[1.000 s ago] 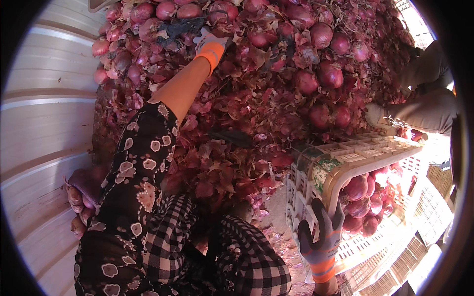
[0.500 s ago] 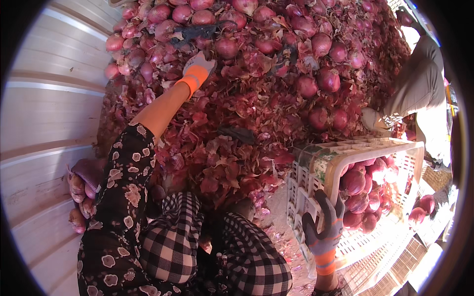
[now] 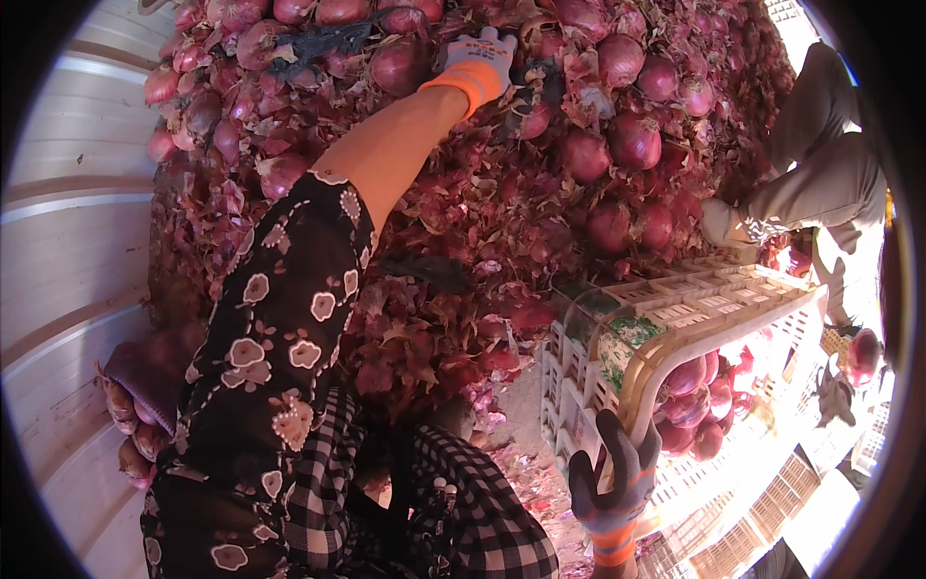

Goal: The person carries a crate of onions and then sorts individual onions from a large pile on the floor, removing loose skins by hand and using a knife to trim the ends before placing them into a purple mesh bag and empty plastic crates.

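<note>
The left hand, in a white glove with an orange cuff, reaches up into the heap of red onions and loose papery skins, its fingers pressed among the bulbs; whether it grips one cannot be told. The right hand, in a dark grey glove, clasps the rim of the cream plastic lattice crate, which stands just below the heap, tilted and part-filled with red onions. Beside the crate, another person's grey sleeve reaches in.

1. The left arm stretches far forward and up, its patterned sleeve giving way to an orange forearm.
2. The left hand, in a white glove with an orange cuff, is palm-down, fingers curled.
3. The right hand, dark-gloved, is low, its grip closed.
</note>
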Available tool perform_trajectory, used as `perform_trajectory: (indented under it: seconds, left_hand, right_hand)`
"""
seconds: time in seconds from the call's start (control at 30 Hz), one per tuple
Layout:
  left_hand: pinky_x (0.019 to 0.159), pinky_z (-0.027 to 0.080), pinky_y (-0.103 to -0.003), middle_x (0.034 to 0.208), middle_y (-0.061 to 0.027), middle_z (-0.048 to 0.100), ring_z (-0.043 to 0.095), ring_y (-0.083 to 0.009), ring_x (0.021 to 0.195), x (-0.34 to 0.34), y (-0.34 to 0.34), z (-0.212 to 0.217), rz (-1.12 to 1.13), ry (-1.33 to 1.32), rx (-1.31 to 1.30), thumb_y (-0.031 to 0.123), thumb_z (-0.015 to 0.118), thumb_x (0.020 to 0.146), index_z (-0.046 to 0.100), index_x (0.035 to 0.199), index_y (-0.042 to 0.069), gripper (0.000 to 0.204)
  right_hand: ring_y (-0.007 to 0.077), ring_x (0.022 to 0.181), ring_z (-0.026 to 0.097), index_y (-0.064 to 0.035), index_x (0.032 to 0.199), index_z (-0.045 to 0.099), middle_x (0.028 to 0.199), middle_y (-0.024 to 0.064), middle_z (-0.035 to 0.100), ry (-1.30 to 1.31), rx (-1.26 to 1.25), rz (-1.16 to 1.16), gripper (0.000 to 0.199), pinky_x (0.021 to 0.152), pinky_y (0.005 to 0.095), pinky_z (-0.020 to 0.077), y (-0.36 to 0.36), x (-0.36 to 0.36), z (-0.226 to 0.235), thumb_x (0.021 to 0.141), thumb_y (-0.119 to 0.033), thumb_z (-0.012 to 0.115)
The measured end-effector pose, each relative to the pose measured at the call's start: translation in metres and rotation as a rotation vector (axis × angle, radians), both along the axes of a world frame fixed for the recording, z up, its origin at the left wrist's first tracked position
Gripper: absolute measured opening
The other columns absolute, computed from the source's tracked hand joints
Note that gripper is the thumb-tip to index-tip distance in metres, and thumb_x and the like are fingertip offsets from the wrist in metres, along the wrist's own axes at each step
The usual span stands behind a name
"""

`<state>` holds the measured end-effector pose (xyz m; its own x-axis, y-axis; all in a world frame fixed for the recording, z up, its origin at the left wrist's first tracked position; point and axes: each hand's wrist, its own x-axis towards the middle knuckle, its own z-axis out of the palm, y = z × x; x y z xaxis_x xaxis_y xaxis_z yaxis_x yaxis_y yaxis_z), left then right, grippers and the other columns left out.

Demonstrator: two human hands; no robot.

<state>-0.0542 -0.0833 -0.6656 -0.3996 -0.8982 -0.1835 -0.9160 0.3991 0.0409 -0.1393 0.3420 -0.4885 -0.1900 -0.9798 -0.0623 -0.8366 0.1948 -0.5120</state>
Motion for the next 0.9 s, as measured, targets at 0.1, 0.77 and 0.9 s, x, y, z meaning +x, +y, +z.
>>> perform_trajectory:
  seconds: [0.1,0.77,0.9]
  left_hand:
    - [0.085,0.048,-0.048,0.130,-0.0103,0.048,0.056,-0.0315,0.106,0.026,-0.017,0.003,-0.032,0.151,0.054,0.035,0.067,0.071,0.038,0.135,0.016,0.074]
    - [0.072,0.052,-0.029,0.095,-0.0088,0.062,0.061,-0.0149,0.085,0.098,0.237,0.167,-0.121,1.061,0.673,0.020,0.053,0.091,0.057,0.107,0.000,0.026]
    - [0.055,0.049,-0.024,0.086,-0.0075,0.061,0.060,-0.0122,0.073,0.094,0.264,0.184,0.145,1.172,1.024,0.022,0.050,0.094,0.056,0.104,-0.002,0.026]
  right_hand:
    - [0.0376,0.100,0.054,-0.0058,0.114,0.058,0.115,0.0234,0.051,-0.006,-0.028,0.025,0.053,0.082,0.0409,0.0453,-0.002,-0.002,0.000,0.063,-0.004,0.068]
    - [0.0321,0.117,0.046,-0.0005,0.137,0.030,0.128,0.0200,0.043,-1.107,-0.474,-0.297,0.088,0.097,0.0390,0.0394,-0.071,0.088,-0.022,0.066,-0.018,0.079]
    - [0.0242,0.119,0.048,0.0016,0.137,0.032,0.130,0.0159,0.047,-1.073,-0.375,-0.143,0.083,0.097,0.0331,0.0406,0.006,0.021,0.037,0.067,-0.003,0.076]
